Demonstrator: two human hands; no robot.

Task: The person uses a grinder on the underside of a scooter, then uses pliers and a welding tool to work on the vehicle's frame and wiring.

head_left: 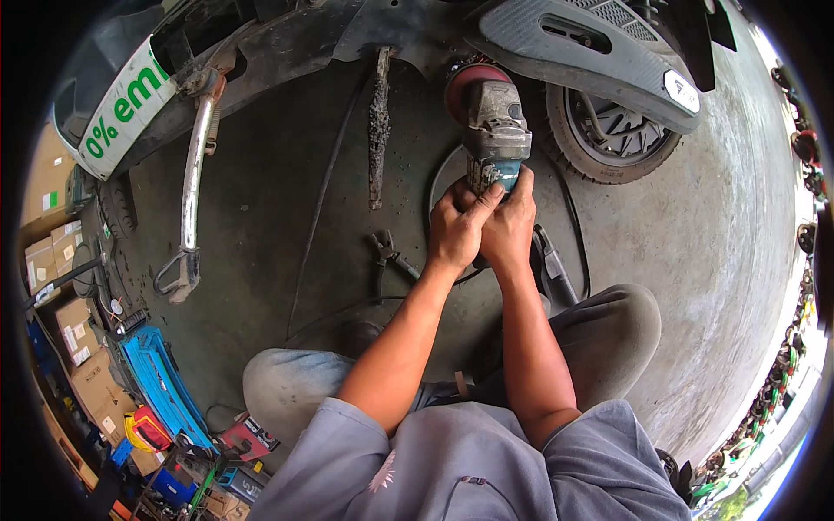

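Note:
Both my hands are wrapped around the teal body of an angle grinder point(499, 130), held out in front of me. My left hand point(456, 227) grips its left side, with the thumb laid over the top. My right hand point(510, 213) closes around the right side, against the left. The grinder's reddish disc point(459, 94) is up at the underside of a scooter's dark frame point(382, 26). Whether the disc touches the metal, I cannot tell. Left of the grinder, a rough, crusted metal bar point(379, 130) extends from the frame toward me.
A grey footboard point(582, 52) overhangs the scooter wheel point(608, 143) at right. The side stand point(195, 165) reaches down at left. Near my knees lie a plier-like tool point(384, 249), a dark handled tool point(553, 265) and cables point(323, 178). Boxes point(97, 391) and blue panels point(161, 382) crowd the left.

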